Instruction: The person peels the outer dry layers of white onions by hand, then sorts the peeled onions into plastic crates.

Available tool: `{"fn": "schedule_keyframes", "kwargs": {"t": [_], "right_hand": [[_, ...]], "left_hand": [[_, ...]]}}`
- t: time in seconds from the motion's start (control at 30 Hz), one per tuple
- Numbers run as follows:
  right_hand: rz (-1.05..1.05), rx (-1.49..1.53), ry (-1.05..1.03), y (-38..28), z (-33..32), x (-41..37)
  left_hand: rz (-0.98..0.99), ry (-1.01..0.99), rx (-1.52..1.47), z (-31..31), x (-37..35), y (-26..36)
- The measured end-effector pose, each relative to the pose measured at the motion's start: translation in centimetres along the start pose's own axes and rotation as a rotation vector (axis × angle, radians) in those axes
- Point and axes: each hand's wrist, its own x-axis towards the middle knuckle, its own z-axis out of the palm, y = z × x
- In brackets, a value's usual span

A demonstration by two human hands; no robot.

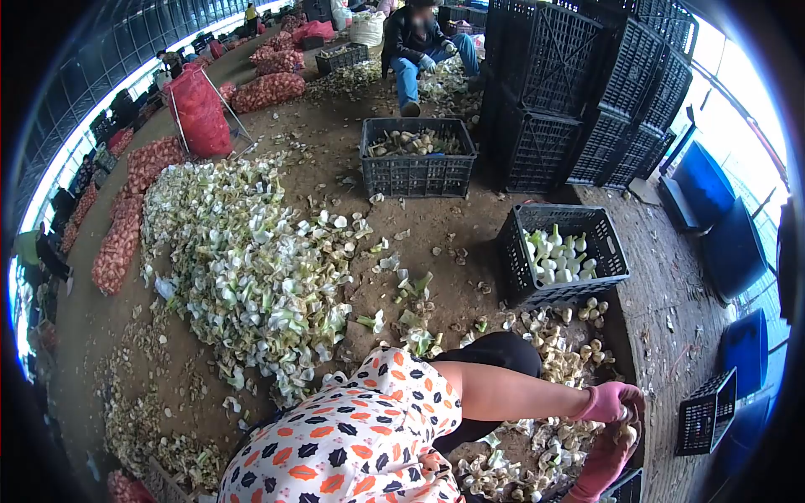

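Note:
Clad in a pink glove, my left hand (610, 402) is closed at the lower right, with something small and pale at its fingertips. My right hand (605, 459), also gloved in pink, curls up from below, its soiled fingers bent around what looks like a garlic bulb (626, 434). The hands are close together, and their fingers partly hide what is between them. Beneath and beside them lie loose bulbs (579, 352) and peelings (520, 469). Beyond, a black crate (566, 293) holds white trimmed bulbs (560, 256).
A large peelings heap (260, 277) lies left of centre. Another crate (418, 178) of bulbs stands ahead, near a seated person (428, 50). Stacked black crates (545, 101) rise at the upper right, blue tubs (734, 251) at the right, red net sacks (122, 243) at the left.

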Motion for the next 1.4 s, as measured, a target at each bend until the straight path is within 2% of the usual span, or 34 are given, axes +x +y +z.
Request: {"fn": "schedule_keyframes", "kwargs": {"t": [0.03, 0.1, 0.13, 0.17, 0.23, 0.27, 0.3, 0.37, 0.4, 0.47, 0.53, 0.63, 0.83, 0.9, 1.03, 1.07, 1.1, 1.17, 1.2, 1.27, 1.37, 1.4], "right_hand": [[-0.005, -0.001, -0.004, 0.0, 0.5, -0.2], [-0.167, -0.245, 0.179, 0.2, 3.0, -0.7], [-0.169, -0.412, 0.298, 0.4, 2.8, -0.7], [-0.175, -0.41, 0.3, 0.6, 2.7, -0.8], [-0.471, -0.914, 0.317, 0.8, 2.4, -0.6], [-0.499, -0.927, 0.325, 0.8, 2.6, -0.5], [-0.502, -0.926, 0.329, 0.7, 1.9, -0.4], [-0.671, -1.305, 0.304, 0.5, 0.9, -0.2], [-0.674, -1.302, 0.309, 0.5, 0.4, -0.2], [-0.797, -1.493, 0.16, 0.1, 0.8, -0.5], [-0.814, -1.482, 0.19, 0.2, 1.1, -0.4], [-0.811, -1.458, 0.232, 0.7, 0.9, -0.3], [-0.732, -1.448, 0.227, 1.3, 1.0, -0.2], [-0.724, -1.456, 0.22, 1.4, 1.0, -0.1], [-0.486, -1.074, 0.297, 2.3, -1.2, 0.4], [-0.406, -0.922, 0.295, 2.3, -1.5, 0.5], [-0.404, -0.924, 0.292, 2.3, -1.7, 0.5], [-0.591, -1.252, 0.233, 1.8, -1.1, 0.6], [-0.589, -1.252, 0.231, 1.8, -0.7, 0.5], [-0.791, -1.56, 0.201, 1.7, -0.3, 0.5], [-0.825, -1.564, 0.177, 1.9, 0.2, 0.4], [-0.824, -1.563, 0.175, 1.9, 0.3, 0.4]], "left_hand": [[-0.059, 0.05, -0.057, 0.5, -0.4, 0.6], [-0.028, 0.047, -0.044, 0.6, 0.6, -1.2], [-0.002, 0.049, -0.034, 0.6, 0.8, -1.8], [-0.002, 0.044, -0.031, 0.5, 0.9, -2.4], [-0.224, 0.015, -0.406, 0.6, 1.1, -2.9], [-0.304, 0.059, -0.499, 1.0, 0.8, -2.3], [-0.306, 0.055, -0.496, 1.2, 1.0, -2.5], [-0.256, -0.024, -0.435, 1.3, 1.7, -3.6], [-0.272, 0.015, -0.402, 1.2, 2.1, -4.1], [-0.242, 0.044, -0.323, 1.4, 2.0, -3.7], [-0.224, 0.108, -0.213, 2.0, 1.3, -2.4], [-0.172, 0.087, -0.17, 1.9, 2.2, -4.2], [-0.228, 0.075, 0.016, 1.2, 2.8, -4.2], [-0.258, 0.025, -0.018, 0.9, 2.5, -3.6], [-0.374, -0.093, -0.021, 0.8, 0.7, -0.1], [-0.38, -0.061, 0.02, 1.2, 0.0, 0.8], [-0.379, -0.059, 0.017, 1.2, 0.0, 0.6], [-0.324, 0.065, 0.106, 1.4, 0.3, -0.1], [-0.293, 0.013, 0.414, 0.5, 0.5, -0.2], [-0.237, 0.035, 0.378, -0.9, 2.9, -5.2], [-0.165, 0.078, 0.374, -1.2, 4.3, -9.1], [-0.117, 0.163, 0.358, -1.2, 4.5, -10.5]]}}
